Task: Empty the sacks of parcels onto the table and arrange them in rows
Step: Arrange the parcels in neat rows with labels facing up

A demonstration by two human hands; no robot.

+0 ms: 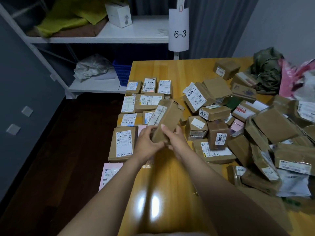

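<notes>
Nearest the person, the surface (170, 184) is bare, glossy yellow wood with streaks of glare. Two bare forearms reach out over it. The left hand (148, 143) and right hand (177, 140) meet on the near end of a long brown cardboard box (167, 118). Each grip is closed on it, with the fingers curled round its corners. The box is raised off the surface and tilts away, its white label along the left face and a torn flap at the far end.

To the left a flat pink parcel (109, 174) lies at the surface edge. Beyond it, rows (134, 103) of taped cardboard parcels lie label-up and edge to edge.

To the right, a loose heap (272, 130) of rectangular brown parcels leans at all angles, with some plastic mailers among them.

Behind the heap slump a crumpled green sack (267, 68) and a thin pink sack (289, 77).

Farthest off, a white shelf (133, 31) holds a white carton (118, 13) and yellow-green cloth. A curved tag (179, 29) on its post reads 6-3, and a blue basket (121, 72) sits on the tier below.
</notes>
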